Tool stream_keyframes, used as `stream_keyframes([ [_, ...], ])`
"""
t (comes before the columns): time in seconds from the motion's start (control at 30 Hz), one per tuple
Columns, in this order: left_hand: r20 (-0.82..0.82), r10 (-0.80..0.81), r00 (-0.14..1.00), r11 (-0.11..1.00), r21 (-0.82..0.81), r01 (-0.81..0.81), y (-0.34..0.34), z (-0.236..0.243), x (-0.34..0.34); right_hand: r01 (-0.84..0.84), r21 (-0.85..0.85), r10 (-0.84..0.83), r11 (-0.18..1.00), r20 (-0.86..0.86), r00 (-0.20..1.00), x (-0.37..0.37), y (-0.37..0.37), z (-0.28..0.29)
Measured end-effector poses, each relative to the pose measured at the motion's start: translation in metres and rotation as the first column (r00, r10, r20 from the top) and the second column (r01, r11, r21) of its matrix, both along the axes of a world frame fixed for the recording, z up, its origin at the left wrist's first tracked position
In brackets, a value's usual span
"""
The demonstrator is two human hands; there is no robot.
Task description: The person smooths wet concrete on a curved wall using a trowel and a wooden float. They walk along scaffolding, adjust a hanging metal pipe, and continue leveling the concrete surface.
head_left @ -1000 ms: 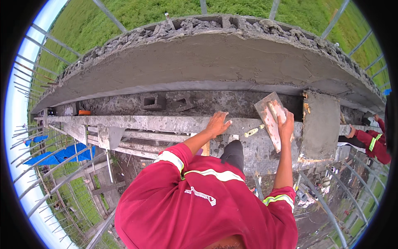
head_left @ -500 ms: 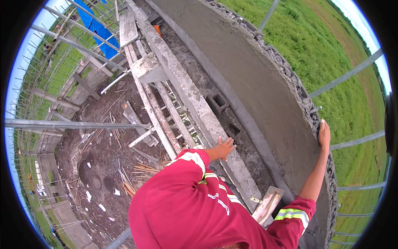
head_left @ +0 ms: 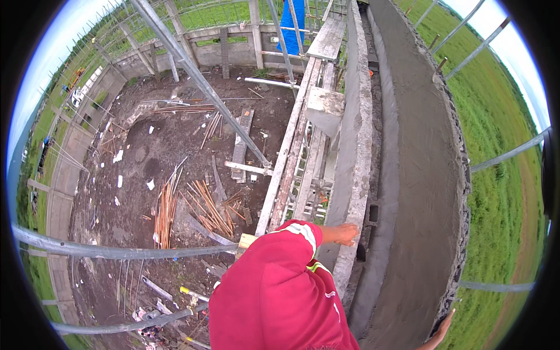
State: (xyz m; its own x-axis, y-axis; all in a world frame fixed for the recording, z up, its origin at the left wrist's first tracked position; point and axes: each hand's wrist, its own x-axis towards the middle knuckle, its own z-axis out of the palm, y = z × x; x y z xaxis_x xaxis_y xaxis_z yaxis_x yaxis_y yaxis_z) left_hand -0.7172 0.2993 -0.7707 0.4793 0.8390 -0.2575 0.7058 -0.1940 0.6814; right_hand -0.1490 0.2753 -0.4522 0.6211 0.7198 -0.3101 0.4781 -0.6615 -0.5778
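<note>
Between four and five o'clock, the left hand (head_left: 344, 234) rests on the concrete ledge (head_left: 361, 157), fingers loosely bent, grasping nothing visible. Farther out that way, the partly cropped right hand (head_left: 440, 335) has straight, seemingly empty fingers beside the plastered wall (head_left: 423, 186); contact is unclear. The wall spans three o'clock.

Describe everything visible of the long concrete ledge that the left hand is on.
The concrete ledge is long, straight-edged and narrow, light grey and mottled, its top rough and stained. It runs away from the person, its near end hidden by the red top. The left hand rests on it. On its right, a dark channel with hollow blocks separates it from the plastered wall.
</note>
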Motion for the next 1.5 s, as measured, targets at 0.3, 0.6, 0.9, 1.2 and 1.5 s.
stream_keyframes([
  [0.3,-0.261,0.801,0.538,0.538,-0.08,-0.839,-0.228,-0.033,-0.208,-0.193,0.034,0.194,0.981,-0.047,0.98,-0.023,0.01,0.01],
  [0.6,-0.422,0.764,0.488,0.389,-0.304,-0.87,-0.464,-0.086,-0.136,-0.321,0.061,0.326,0.945,-0.118,0.938,0.025,0.06,-0.042],
  [0.9,-0.136,0.898,0.419,0.393,-0.185,-0.901,-0.432,-0.047,-0.141,-0.303,0.083,0.312,0.949,-0.131,0.941,0.114,0.076,-0.083],
  [1.2,0.041,0.945,0.325,0.318,-0.349,-0.881,-0.402,-0.032,-0.145,-0.266,0.086,0.272,0.96,-0.064,0.96,0.06,0.042,-0.049],
  [1.5,-0.202,0.886,0.417,0.339,-0.332,-0.88,-0.452,-0.07,-0.146,-0.27,0.053,0.272,0.962,-0.048,0.961,0.053,0.038,-0.04],
])
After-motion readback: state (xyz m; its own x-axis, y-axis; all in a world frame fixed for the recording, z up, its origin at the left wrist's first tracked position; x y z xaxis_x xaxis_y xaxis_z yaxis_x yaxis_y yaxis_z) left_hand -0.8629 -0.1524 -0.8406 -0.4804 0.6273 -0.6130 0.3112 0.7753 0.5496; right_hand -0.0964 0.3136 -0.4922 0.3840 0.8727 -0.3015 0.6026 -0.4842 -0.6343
